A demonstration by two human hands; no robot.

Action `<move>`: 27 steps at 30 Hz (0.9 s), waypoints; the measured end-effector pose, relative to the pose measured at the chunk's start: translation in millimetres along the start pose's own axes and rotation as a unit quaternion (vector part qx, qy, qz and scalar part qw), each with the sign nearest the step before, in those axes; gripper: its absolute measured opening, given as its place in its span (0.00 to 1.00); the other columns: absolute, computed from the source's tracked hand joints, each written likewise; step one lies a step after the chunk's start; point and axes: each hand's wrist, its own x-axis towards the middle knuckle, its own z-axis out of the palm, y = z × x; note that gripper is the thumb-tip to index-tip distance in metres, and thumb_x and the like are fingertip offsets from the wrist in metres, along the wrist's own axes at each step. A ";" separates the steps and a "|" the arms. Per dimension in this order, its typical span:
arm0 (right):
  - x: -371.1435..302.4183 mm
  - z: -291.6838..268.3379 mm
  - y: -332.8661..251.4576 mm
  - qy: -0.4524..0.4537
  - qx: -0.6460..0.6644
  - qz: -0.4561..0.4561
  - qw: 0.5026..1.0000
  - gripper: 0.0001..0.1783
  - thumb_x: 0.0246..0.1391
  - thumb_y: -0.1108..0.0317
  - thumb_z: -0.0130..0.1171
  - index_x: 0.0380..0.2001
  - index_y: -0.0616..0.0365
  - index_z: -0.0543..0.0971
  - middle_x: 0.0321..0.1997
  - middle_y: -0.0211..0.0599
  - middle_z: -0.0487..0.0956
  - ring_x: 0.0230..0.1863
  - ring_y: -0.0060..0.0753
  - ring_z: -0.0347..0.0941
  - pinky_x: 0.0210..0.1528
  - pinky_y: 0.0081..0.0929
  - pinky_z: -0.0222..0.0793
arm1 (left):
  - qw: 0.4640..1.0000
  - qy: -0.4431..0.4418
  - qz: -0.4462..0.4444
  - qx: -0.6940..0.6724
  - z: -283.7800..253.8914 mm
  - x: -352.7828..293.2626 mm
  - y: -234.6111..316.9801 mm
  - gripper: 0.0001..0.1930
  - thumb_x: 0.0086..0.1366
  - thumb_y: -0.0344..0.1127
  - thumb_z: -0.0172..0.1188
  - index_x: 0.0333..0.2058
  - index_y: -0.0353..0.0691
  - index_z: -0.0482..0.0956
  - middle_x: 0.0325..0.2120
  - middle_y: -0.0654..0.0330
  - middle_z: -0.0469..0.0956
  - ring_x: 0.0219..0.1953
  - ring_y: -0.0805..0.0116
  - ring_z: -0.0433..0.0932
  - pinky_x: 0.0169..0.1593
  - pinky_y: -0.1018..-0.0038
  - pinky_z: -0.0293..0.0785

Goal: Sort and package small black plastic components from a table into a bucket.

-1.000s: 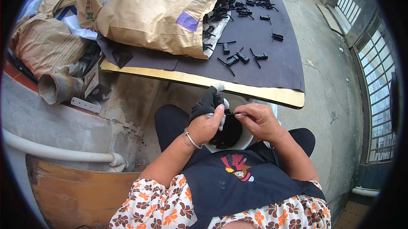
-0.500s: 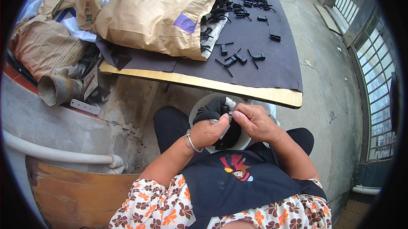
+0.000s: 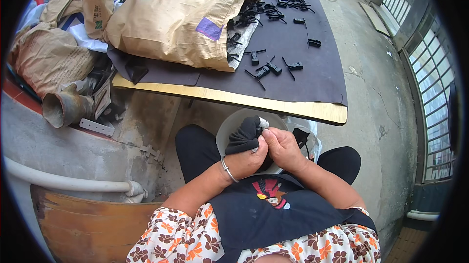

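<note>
My left hand (image 3: 245,164) is closed, its thumb meeting my right hand; a black and pale grey cloth (image 3: 243,136), apparently a glove, covers its fingers. Pressed against it, my right hand (image 3: 285,149) is closed in a pinch. Whatever lies between the fingertips is too small and hidden to make out. Both hands are over a white bucket (image 3: 223,131) between my knees, with dark contents partly hidden beneath them. To the right of the bucket, a black piece (image 3: 299,137) shows by a clear plastic bag (image 3: 313,128).
Ahead is a table with a dark cover (image 3: 312,80) and a pale wooden edge. A large brown paper sack (image 3: 161,28) lies there, spilling small black plastic parts with thin tails (image 3: 254,58). Clutter and a pipe (image 3: 63,177) lie left; a barred gate (image 3: 432,97) stands right.
Both hands have stayed together over the bucket. The left hand and its black cloth have turned, and the right hand has shifted slightly down. The black piece by the bag has come into view.
</note>
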 end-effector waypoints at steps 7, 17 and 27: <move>23.8 -50.9 -25.7 0.090 -0.388 -0.105 0.911 0.15 0.55 0.63 0.53 0.21 0.62 0.70 0.18 0.44 0.71 0.20 0.45 0.67 0.24 0.33 0.63 | 0.994 -0.051 -0.058 0.080 -4.6 4.2 -22.0 0.16 0.55 0.31 0.54 0.43 0.35 0.72 0.37 0.49 0.74 0.40 0.54 0.74 0.45 0.68 0.69; 101.8 -100.6 6.7 0.148 -0.601 0.018 0.785 0.13 0.51 0.60 0.56 0.30 0.60 0.71 0.27 0.46 0.76 0.31 0.49 0.73 0.34 0.43 0.67 | 0.996 -0.018 -0.091 -0.007 -3.3 1.4 -33.3 0.15 0.58 0.33 0.55 0.43 0.34 0.74 0.39 0.50 0.76 0.38 0.58 0.76 0.44 0.69 0.71; 21.3 -38.3 -17.1 -0.045 -0.260 -0.187 0.946 0.05 0.45 0.75 0.58 0.26 0.60 0.73 0.17 0.37 0.70 0.17 0.34 0.67 0.21 0.26 0.61 | 0.664 0.026 -0.368 -0.650 -13.8 15.2 -32.7 0.14 0.66 0.35 0.47 0.46 0.34 0.72 0.38 0.58 0.76 0.34 0.72 0.75 0.38 0.77 0.72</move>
